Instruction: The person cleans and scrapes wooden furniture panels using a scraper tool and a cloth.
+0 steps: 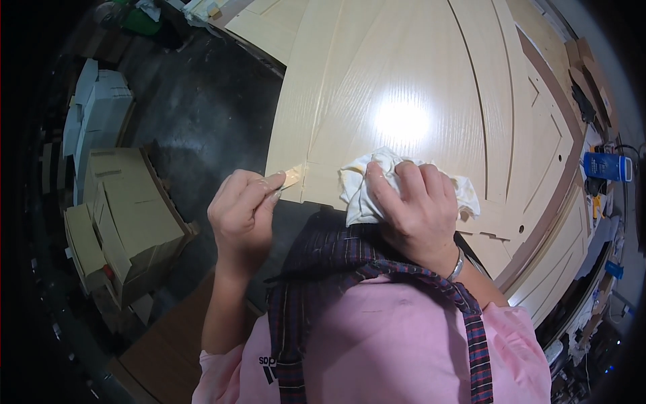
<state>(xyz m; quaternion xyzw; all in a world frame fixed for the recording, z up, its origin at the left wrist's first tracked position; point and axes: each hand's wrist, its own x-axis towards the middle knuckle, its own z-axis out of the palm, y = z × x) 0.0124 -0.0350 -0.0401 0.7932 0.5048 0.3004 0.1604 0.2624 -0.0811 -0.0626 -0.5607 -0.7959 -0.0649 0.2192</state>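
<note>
A pale wood-grain door panel with grooved lines lies in front of me, its near edge close to my apron. My left hand is closed in a pinch at the panel's near left corner. Between its thumb and fingers is a small flat piece smeared with beige paste; whether it is a scraper blade, I cannot tell. Under my right hand a crumpled white cloth is bunched on the near part of the panel. The fingers of that hand curl into the cloth.
Cardboard boxes stand on the dark floor at the left. More pale panels lie to the right. Beyond them are a blue container and assorted clutter along the wall. Something green stands at the far left.
</note>
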